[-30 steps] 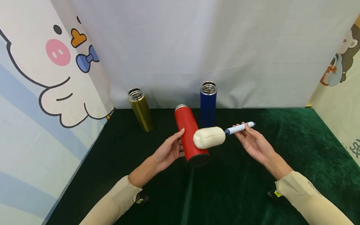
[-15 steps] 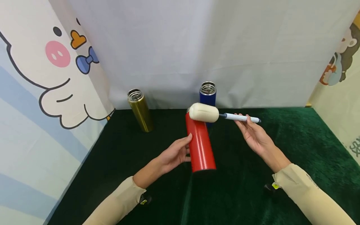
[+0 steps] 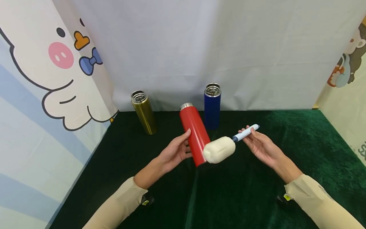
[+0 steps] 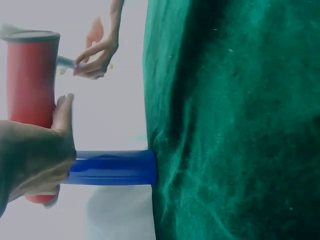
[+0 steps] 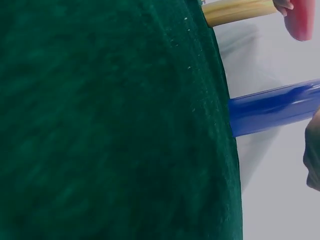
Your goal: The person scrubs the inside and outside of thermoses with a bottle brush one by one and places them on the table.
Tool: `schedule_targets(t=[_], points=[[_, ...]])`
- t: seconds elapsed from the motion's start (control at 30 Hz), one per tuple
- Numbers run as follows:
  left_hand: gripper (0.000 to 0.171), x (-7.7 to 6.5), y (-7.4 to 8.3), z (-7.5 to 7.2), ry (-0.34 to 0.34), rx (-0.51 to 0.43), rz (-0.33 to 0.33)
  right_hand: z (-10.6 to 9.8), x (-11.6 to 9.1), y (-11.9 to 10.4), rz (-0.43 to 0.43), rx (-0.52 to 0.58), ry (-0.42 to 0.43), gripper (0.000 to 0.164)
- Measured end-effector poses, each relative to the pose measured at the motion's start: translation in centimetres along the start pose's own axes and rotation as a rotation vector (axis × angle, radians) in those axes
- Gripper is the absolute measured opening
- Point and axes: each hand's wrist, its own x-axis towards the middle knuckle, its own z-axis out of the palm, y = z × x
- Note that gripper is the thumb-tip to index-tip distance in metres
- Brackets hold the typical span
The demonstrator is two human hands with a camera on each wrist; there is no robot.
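Note:
In the head view my left hand grips a red vacuum flask round its middle. The flask is held up off the cloth and tilted, its steel mouth pointing away to the back left. My right hand pinches the pale, patterned handle of a bottle brush between thumb and fingers. The brush's cream sponge head overlaps the lower right side of the flask in this view. From the left wrist, the red flask shows with the left hand wrapped round it. Only a part of the right hand shows at the right wrist view's edge.
A gold flask and a blue flask, both uncapped, stand at the back of the dark green cloth. Behind them hangs a pale grey curtain. Printed cartoon panels flank the table left and right.
The brush head first moved up to the flask's mouth end, then down to its base end. The flask swung right and then back left. Both hands keep their hold.

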Motion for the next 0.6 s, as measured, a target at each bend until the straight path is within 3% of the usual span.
schedule_targets(t=[0.17,0.27,0.37,0.6], points=[[0.041,0.0,-0.6,0.2,-0.141,0.077,-0.055,1.4,0.8,-0.2,-0.084,0.219,0.166,0.019],[0.037,0.0,-0.8,0.1,-0.193,0.077,-0.047,1.8,0.6,-0.3,-0.107,0.275,0.206,0.019],[0.042,0.0,-0.7,-0.2,-0.174,0.057,-0.020,1.5,0.1,-0.3,-0.061,0.199,0.178,0.017],[0.046,0.3,-0.1,-0.7,-0.034,-0.058,0.021,-0.2,-0.8,-0.3,0.033,0.043,0.023,0.031]])
